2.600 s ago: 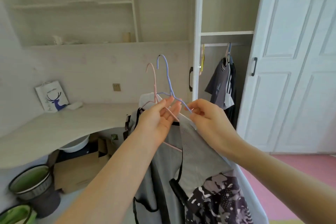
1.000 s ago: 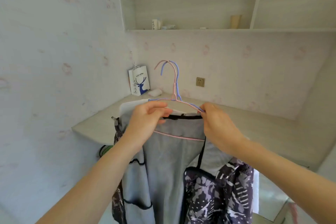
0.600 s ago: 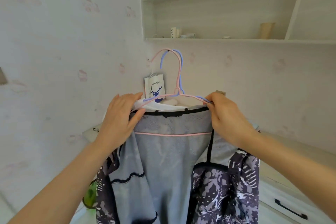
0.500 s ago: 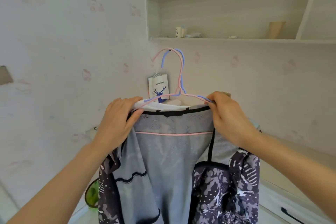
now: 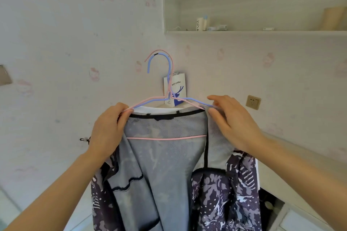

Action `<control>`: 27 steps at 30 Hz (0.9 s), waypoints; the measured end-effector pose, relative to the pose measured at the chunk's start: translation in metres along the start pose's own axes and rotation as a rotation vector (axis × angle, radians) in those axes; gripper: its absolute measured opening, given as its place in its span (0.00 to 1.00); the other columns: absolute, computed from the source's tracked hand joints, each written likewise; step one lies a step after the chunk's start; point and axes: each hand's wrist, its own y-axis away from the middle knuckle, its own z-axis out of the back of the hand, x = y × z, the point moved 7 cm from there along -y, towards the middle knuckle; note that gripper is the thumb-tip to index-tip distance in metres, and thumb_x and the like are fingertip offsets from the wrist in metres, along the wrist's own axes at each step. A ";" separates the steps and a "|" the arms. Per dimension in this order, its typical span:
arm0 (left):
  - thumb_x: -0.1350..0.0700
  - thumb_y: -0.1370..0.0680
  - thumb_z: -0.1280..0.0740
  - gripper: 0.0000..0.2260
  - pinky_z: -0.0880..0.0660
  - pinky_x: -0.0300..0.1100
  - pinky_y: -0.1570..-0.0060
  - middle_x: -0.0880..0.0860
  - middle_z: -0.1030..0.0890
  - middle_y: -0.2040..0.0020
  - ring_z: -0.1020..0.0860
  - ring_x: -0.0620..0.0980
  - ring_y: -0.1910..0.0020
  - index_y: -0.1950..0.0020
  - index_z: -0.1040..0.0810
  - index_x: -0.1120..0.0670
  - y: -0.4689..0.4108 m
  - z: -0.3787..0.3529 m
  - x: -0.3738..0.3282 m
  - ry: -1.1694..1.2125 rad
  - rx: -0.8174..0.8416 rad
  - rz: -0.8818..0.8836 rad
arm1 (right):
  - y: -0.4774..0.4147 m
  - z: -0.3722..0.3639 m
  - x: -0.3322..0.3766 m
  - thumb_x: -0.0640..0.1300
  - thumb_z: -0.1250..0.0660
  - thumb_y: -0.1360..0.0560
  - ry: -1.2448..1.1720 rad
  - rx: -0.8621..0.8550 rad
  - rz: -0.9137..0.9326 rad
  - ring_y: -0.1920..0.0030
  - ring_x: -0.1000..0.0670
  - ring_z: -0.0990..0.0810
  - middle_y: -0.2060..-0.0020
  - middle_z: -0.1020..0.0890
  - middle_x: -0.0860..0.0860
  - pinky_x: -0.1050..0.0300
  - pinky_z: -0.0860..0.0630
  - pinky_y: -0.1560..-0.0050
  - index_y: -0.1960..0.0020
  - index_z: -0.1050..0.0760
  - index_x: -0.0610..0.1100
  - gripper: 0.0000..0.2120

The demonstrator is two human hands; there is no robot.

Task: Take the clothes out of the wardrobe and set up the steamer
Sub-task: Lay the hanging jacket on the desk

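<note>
Before the pale papered wall, the head view shows both hands raised at chest height with the clothes held between them. The left hand (image 5: 109,129) curls its fingers round the left shoulder end of a thin pink wire hanger (image 5: 148,100). The right hand (image 5: 232,124) pinches the right end of a thin blue wire hanger (image 5: 195,100) together with the cloth there. Both hooks stand upright, nested one against the other and free of any rail.

A grey mesh-lined jacket with a dark camouflage-print outside (image 5: 169,174) hangs open from them, with a white garment (image 5: 150,108) showing just behind its collar. A white paper bag with a blue deer (image 5: 176,88) stands behind the hooks, below a pale wall shelf (image 5: 244,33). No steamer shows.

The clothes look to be out of the wardrobe, so the step in hand is probably carrying them to a hanging spot. To do it well, hold both ends level so neither garment slides off, keep the two hooks aligned so they seat together, and lift the hem clear of anything below.
</note>
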 end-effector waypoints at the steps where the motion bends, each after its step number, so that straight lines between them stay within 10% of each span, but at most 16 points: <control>1: 0.50 0.19 0.41 0.08 0.29 0.48 0.59 0.48 0.23 0.62 0.26 0.51 0.60 0.55 0.26 0.51 -0.008 -0.002 0.009 0.008 -0.003 0.004 | -0.005 -0.008 -0.006 0.58 0.50 0.22 0.023 0.010 -0.007 0.47 0.47 0.25 0.49 0.24 0.52 0.46 0.27 0.47 0.34 0.32 0.50 0.22; 27: 0.48 0.19 0.41 0.08 0.42 0.43 0.50 0.42 0.25 0.60 0.32 0.46 0.56 0.46 0.23 0.46 -0.217 -0.158 0.200 -0.186 -0.053 -0.008 | -0.206 -0.230 -0.124 0.46 0.47 0.18 0.082 0.015 -0.144 0.54 0.47 0.25 0.50 0.26 0.49 0.49 0.27 0.57 0.40 0.29 0.43 0.12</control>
